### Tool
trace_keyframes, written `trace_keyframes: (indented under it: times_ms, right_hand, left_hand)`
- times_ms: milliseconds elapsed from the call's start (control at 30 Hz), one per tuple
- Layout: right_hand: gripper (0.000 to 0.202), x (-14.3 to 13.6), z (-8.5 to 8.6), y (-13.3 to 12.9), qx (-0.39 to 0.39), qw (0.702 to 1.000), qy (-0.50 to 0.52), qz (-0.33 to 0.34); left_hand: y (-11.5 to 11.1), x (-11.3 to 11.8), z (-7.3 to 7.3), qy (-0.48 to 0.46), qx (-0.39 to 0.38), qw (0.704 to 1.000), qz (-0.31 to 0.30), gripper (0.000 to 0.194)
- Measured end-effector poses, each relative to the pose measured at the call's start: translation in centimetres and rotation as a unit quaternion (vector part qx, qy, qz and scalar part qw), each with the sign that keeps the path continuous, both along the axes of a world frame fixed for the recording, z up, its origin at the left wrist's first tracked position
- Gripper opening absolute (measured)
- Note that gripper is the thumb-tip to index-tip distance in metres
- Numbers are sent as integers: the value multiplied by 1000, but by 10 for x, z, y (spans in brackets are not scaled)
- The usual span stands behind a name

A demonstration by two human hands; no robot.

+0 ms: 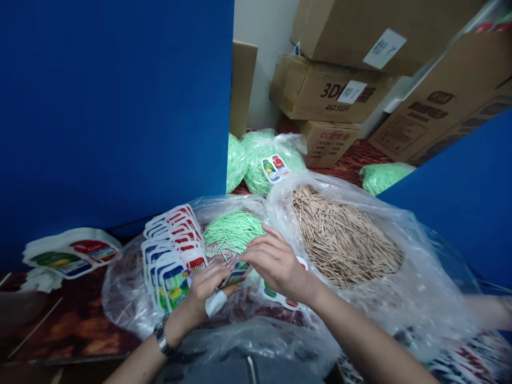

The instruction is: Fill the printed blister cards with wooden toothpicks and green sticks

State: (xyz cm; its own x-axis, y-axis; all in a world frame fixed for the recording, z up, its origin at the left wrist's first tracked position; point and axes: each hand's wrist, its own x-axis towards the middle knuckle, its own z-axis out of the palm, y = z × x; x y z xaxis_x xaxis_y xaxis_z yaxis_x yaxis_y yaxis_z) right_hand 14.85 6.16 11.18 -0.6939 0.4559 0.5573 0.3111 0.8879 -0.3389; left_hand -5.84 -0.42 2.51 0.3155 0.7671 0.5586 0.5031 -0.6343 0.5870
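Observation:
My left hand (210,285), with a watch at the wrist and white tape on a finger, is closed on a small printed card pack (237,273). My right hand (276,261) hovers over the pack's right side, fingers bent together; whether it pinches anything is hidden. Green sticks (234,230) lie heaped in a clear bag just beyond both hands. To the left, overlapping printed packs (172,256) form rows on the plastic. A large open bag of brown sticks (344,234) is at the right. Under my right wrist lies another printed card (280,298), partly covered.
Tied bags of green sticks (256,173) stand behind, one with a card on top. A stack of flat cards (74,253) is at the far left. Cardboard boxes (332,88) and blue panels (112,106) rise behind. Another person's arm (486,312) enters at the right edge.

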Motion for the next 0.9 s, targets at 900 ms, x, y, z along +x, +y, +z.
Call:
trace_keyframes:
  times_ms: [900]
  right_hand:
    - [11,-21,-51,-8,-267,957,105,-38]
  left_hand:
    - [-17,7,-1,-221,-299,913,170,30]
